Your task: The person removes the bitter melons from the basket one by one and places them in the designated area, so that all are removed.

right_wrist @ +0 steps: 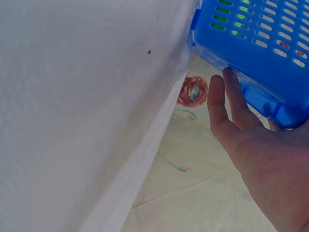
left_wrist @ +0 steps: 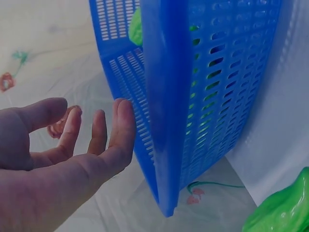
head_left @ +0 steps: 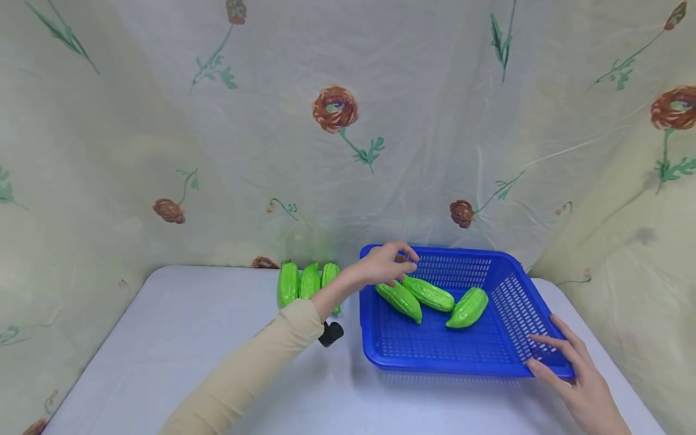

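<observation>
My left hand (head_left: 385, 264) hovers over the left rim of a blue plastic basket (head_left: 443, 356), its fingers apart and loosely bent, holding nothing. Three bright green, ridged bitter melons lie in the basket: one on the left (head_left: 401, 301), another beside it (head_left: 429, 294) and a third on the right (head_left: 469, 308). In the left wrist view, the fingers of that hand are beside the basket's rim (left_wrist: 166, 106). At the front right corner, my right hand (head_left: 584, 374) holds the basket's rim; in the right wrist view, two fingers (right_wrist: 217, 104) reach along the outer wall.
Left of the basket, three more bitter melons (head_left: 310, 281) stand side by side at the back of the white table (head_left: 217, 326), partly behind the left forearm. A black wrist-camera piece (head_left: 330, 333) sits under the left wrist. Flowered cloth (head_left: 283, 121) hangs behind and at both sides.
</observation>
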A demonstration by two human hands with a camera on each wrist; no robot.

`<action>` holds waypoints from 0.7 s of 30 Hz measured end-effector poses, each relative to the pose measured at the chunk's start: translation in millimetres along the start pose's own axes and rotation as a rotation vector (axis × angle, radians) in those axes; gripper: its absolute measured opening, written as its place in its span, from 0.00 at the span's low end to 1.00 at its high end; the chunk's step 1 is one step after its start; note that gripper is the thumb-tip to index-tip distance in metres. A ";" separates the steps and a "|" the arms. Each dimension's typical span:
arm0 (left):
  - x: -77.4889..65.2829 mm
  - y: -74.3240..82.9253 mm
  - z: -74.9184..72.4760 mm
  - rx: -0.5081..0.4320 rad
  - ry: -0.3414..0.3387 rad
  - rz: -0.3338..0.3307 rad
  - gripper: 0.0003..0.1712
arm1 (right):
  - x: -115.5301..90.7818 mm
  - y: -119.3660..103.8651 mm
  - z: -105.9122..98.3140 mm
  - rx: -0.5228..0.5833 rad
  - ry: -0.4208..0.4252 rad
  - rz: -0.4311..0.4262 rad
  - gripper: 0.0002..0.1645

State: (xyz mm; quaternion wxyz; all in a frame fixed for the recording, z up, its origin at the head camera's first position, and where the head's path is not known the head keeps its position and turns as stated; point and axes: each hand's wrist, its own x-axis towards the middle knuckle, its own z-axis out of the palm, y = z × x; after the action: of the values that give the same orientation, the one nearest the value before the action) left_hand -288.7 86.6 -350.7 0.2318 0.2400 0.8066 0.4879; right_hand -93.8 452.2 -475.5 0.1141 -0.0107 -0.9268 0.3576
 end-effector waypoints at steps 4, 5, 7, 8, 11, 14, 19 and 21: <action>5.5 0.4 5.6 -0.007 -0.021 -0.026 0.18 | 0.3 1.4 0.8 0.030 0.003 -0.008 0.27; 6.6 0.9 7.0 -0.013 -0.021 -0.030 0.18 | 0.0 1.3 1.0 0.035 0.007 -0.015 0.27; 8.9 1.9 9.8 -0.013 -0.013 -0.029 0.19 | 0.0 1.0 0.8 0.035 0.012 -0.018 0.27; 9.8 2.4 11.1 -0.009 -0.011 -0.027 0.19 | 0.0 0.5 0.6 0.035 0.012 -0.017 0.27; 13.2 3.8 14.9 0.027 -0.006 -0.029 0.19 | 0.6 -0.3 -0.1 0.032 0.006 -0.008 0.27; 16.9 3.9 17.5 0.072 -0.001 -0.037 0.19 | 1.2 0.4 -0.1 0.034 0.001 -0.005 0.27; 23.2 3.4 20.3 0.088 0.000 -0.044 0.19 | 1.0 1.0 -0.5 0.022 -0.002 0.007 0.27; 25.2 4.0 22.2 0.088 -0.001 -0.043 0.19 | 0.9 0.6 -0.8 0.020 -0.004 0.011 0.27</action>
State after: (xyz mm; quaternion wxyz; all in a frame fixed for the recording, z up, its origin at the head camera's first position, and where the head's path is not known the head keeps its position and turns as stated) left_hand -294.1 118.8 -359.9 0.2316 0.2329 0.8321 0.4469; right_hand -94.6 453.3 -475.1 0.1102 -0.0142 -0.9234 0.3673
